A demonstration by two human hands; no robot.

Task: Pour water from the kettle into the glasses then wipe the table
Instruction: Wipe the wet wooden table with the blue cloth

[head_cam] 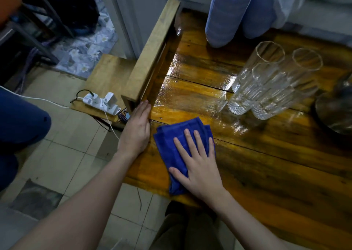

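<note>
A folded blue cloth (171, 145) lies on the glossy wooden table (266, 164) near its left front corner. My right hand (196, 164) presses flat on the cloth, fingers spread. My left hand (136, 129) rests on the table's left edge, fingers together, holding nothing. Three tall clear ribbed glasses (266, 82) stand grouped at the middle right. A metal kettle (335, 110) shows only partly at the right edge. The tabletop looks wet and shiny around the glasses.
A stack of blue bowls (226, 15) stands at the back of the table. A raised wooden rail (152, 53) runs along the left side. A white power strip (102, 103) with plugs sits on a low shelf to the left. Tiled floor lies below.
</note>
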